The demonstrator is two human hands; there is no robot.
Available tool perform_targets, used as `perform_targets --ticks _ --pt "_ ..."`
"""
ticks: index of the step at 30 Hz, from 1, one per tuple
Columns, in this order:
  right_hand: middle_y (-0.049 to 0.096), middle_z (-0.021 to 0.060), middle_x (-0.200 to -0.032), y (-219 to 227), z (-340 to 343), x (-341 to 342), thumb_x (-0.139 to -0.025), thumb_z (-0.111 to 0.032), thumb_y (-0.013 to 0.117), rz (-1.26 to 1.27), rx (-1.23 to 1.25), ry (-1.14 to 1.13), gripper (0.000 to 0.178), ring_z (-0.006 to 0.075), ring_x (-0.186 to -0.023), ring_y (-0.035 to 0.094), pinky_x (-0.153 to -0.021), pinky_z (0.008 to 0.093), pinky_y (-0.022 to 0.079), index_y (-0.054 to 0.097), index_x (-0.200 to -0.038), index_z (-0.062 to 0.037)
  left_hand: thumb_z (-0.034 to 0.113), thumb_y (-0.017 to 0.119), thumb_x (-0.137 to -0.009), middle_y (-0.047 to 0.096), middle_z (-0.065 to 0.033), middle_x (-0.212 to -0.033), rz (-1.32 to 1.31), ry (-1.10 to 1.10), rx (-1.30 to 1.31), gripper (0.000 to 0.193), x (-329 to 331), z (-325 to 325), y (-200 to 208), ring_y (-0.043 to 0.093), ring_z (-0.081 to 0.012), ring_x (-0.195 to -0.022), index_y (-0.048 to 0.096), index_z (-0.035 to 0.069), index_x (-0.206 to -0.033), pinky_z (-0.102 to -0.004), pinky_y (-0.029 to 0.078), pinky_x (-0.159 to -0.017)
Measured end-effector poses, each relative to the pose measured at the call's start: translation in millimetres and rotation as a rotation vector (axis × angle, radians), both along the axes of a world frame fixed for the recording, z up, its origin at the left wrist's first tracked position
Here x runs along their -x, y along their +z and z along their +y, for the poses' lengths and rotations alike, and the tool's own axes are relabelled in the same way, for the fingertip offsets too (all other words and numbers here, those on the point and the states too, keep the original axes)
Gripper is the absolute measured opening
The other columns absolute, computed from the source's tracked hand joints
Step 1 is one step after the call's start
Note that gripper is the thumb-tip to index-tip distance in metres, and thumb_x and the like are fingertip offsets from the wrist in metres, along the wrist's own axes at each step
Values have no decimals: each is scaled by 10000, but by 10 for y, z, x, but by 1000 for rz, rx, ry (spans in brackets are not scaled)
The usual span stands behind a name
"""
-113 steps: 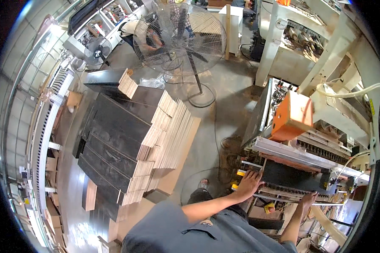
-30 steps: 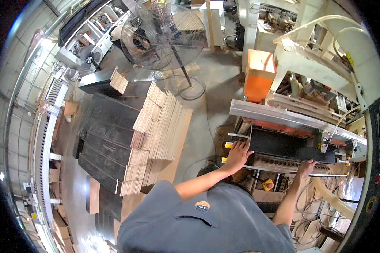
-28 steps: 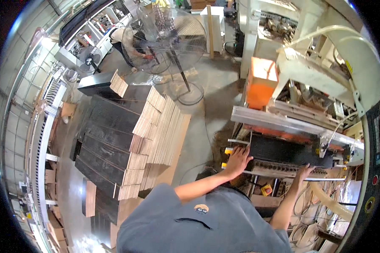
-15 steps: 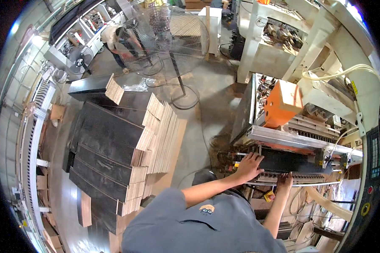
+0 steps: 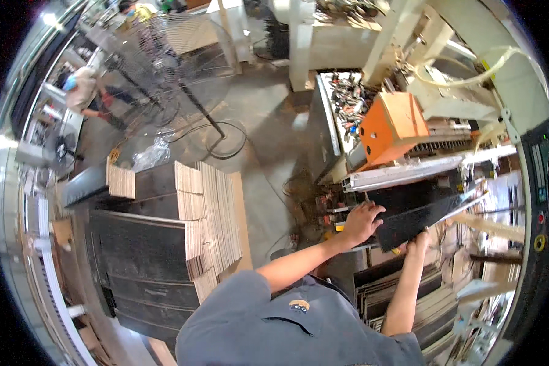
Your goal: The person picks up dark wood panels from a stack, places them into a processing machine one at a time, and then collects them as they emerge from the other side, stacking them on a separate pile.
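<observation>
Could totally drop that black panel (image 5: 407, 228), pinching just its edge with right hand (image 5: 418, 240) and loosely spreading left hand (image 5: 361, 226) fingers.

"How does the floor (image 5: 262, 213) look?"
"Grey and smooth, with brownish dust (image 5: 226, 100) near the standing fan (image 5: 201, 110)."
"And the light?"
"A bright lamp (image 5: 50, 19) glows at upper left, with a second glare (image 5: 3, 142) below it."
"Walls, furniture?"
"A pale wall (image 5: 6, 244) curves along the left edge; beyond the fan stands a white cabinet (image 5: 241, 39), a wooden post (image 5: 229, 36) beside it."
</observation>
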State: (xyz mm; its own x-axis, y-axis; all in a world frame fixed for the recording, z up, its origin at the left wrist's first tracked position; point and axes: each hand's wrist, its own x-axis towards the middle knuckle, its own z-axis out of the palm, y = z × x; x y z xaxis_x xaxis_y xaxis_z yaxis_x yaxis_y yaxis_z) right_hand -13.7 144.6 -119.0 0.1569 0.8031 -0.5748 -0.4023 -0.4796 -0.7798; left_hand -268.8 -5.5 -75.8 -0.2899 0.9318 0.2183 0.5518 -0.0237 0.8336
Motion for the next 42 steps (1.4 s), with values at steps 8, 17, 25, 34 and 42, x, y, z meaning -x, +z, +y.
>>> perform_targets --ticks 8,17,25,34,42 --pt "640 63 -960 167 -1639 -927 -1047 -221 537 -451 28 -290 266 194 -931 554 -877 400 472 678 -1011 2 173 750 -842 699 -87 -888 182 -27 -76 237 -126 116 -510 662 -325 -906 746 198 -1078 -490 499 -797" --pt "631 132 -971 424 -2567 -1754 -1095 -339 471 -684 52 -625 380 236 -904 596 -870 394 489 601 -1147 14 344 657 -1032 742 -121 -1142 -191 -703 330 420 -1657 -248 328 657 -210 -1073 666 -5 -1265 -367 489 -993" --pt "611 276 -1402 523 -3396 -3375 -957 -586 671 -919 152 -707 815 400 -1333 575 -1107 448 460 485 -1491 0 313 687 -1019 756 -157 -1055 -390 -1187 646 398 -4068 -1355 60 701 -213 -982 658 -42 -1196 -369 540 -901" --pt "248 334 -1615 994 -3881 -4759 -661 -567 892 -1213 644 -278 1331 515 -1464 339 -1186 620 318 151 -1673 -118 425 676 -1029 679 -114 -872 -386 -1310 767 511 -5821 -2260 -33 563 -165 -769 598 -58 -1176 -346 498 -740" --pt "462 259 -1515 437 -4377 -6356 -637 -530 914 -1549 589 -307 1134 444 -1343 509 -1134 541 417 422 -1578 -130 344 557 -1104 761 -95 -1080 -140 -1595 794 432 -5729 -1881 -227 681 -142 -895 591 -13 -1345 -310 552 -840"
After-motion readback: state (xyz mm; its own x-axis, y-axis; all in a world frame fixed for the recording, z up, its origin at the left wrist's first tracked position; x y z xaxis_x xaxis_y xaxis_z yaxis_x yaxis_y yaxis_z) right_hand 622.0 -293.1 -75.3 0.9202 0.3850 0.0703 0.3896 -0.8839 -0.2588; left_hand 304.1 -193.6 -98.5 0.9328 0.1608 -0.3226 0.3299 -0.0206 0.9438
